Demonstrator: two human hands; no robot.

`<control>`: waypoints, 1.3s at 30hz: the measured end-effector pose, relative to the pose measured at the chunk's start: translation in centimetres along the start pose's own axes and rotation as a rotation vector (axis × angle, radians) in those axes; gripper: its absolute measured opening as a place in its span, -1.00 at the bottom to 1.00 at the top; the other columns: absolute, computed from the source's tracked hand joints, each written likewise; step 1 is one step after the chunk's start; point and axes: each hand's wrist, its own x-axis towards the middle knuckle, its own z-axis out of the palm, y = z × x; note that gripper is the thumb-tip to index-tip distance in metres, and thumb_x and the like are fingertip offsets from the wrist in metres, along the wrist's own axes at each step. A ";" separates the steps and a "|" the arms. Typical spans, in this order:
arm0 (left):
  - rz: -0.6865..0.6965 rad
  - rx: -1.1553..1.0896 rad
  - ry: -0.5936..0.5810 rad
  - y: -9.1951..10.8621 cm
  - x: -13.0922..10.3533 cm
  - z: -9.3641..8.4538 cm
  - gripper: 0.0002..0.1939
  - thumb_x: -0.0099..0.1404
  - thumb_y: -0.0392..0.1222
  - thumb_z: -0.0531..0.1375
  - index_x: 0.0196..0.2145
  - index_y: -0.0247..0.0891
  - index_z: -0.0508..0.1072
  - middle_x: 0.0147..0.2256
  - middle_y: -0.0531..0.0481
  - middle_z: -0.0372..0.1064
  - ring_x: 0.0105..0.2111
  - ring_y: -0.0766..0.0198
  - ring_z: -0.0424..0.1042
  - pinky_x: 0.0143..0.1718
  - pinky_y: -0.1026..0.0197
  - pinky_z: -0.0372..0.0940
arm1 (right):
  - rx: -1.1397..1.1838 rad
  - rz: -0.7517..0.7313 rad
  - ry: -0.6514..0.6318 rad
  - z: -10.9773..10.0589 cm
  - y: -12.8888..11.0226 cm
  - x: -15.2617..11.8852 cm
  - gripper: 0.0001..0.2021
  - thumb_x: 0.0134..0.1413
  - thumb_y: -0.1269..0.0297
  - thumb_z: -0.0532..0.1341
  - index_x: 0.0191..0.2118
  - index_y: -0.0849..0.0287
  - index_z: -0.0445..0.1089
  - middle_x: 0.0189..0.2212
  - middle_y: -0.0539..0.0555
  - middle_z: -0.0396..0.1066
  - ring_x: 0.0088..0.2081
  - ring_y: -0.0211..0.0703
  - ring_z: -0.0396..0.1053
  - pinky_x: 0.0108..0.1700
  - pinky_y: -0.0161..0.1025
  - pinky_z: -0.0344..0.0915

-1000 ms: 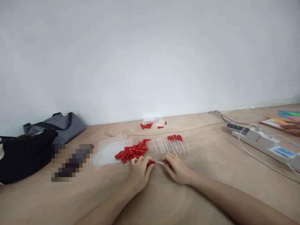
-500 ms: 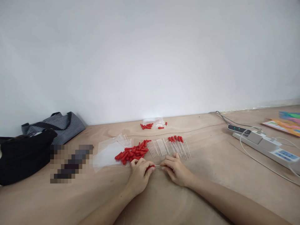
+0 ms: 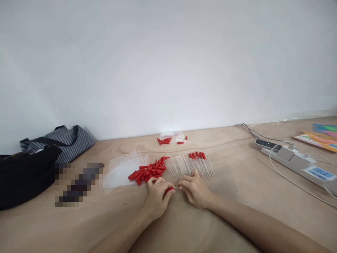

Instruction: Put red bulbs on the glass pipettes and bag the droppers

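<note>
Head view: pile of red dropper bulbs just beyond left hand, partly over clear zip bags. Row of clear tubes beyond right hand, several red-capped at far end. Smaller red bulb cluster by far bag, near wall. Power strip with cables at right; striped bag and black bag at left. Held bulb: red, partly hidden, low over surface, left grip pinched on it. Held tube: thin, clear, mostly covered, right grip narrow on it, between hands, meeting bulb.
</note>
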 end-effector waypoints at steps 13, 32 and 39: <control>-0.044 -0.029 -0.054 -0.1 0.1 -0.1 -0.90 0.19 -0.24 0.09 -0.42 -0.17 0.39 -0.46 0.09 0.40 -0.35 0.25 0.30 -0.14 0.01 -0.07 | 0.029 -0.041 -0.103 -1.1 0.3 0.4 -0.82 0.13 0.37 -0.02 -0.27 0.14 0.32 -0.42 0.01 0.40 -0.41 -0.26 0.27 -0.27 -0.23 -0.07; -0.163 0.073 0.182 -1.0 -0.3 -0.5 -0.64 0.11 -0.06 0.16 -0.10 -0.11 0.32 -0.20 -0.02 0.35 -0.21 0.11 0.27 -0.17 0.02 -0.01 | 0.011 0.258 0.163 -2.7 3.5 -0.5 -0.80 0.08 0.33 0.00 -0.42 0.18 0.35 -0.45 0.08 0.38 -0.38 -0.17 0.27 -0.31 -0.23 0.07; -0.226 0.116 0.222 -1.5 -0.3 -0.3 -0.82 0.14 -0.15 0.12 -0.26 -0.12 0.39 -0.28 0.01 0.37 -0.25 0.13 0.26 -0.19 0.04 0.00 | 0.080 0.805 0.270 -4.3 7.6 -0.1 -0.73 -0.01 0.24 0.04 -0.27 0.28 0.36 -0.55 0.09 0.41 -0.50 -0.18 0.33 -0.47 -0.33 0.14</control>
